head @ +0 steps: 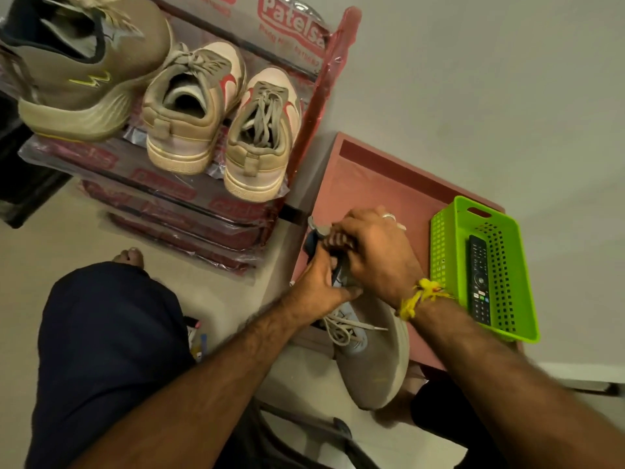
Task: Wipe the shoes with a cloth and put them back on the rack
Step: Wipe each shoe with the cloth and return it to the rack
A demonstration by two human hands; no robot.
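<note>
Step in hand: wiping, judged from both hands working at the heel end of one grey shoe [370, 360] laid on a pink table [389, 184]
Shoe position: toe toward the wearer and hanging past the table's near edge, laces [341, 328] loose across the tongue
Left hand [318, 286]: fingers curled tight around the collar of the grey shoe, thumb pressed along its side
Right hand [375, 252]: fingers closed together over the heel, bunched on something small and grey; cloth or heel tab, cannot tell
Rack [338, 62]: just left of the table, plastic-wrapped, top shelf holding a beige pair [223, 126] heels outward and one olive sneaker [84, 69]
Beside the work: green basket [446, 265] on the table's right part with a remote [478, 279] inside, clear of the hands
Progress: likely midway; this shoe still off the rack
Next move calls for: a firm left-hand hold while the right sweeps the upper and sole edge, then a lift leftward to a free rack spot
Risk: overhanging toe could tip off if the grip slackens
</note>
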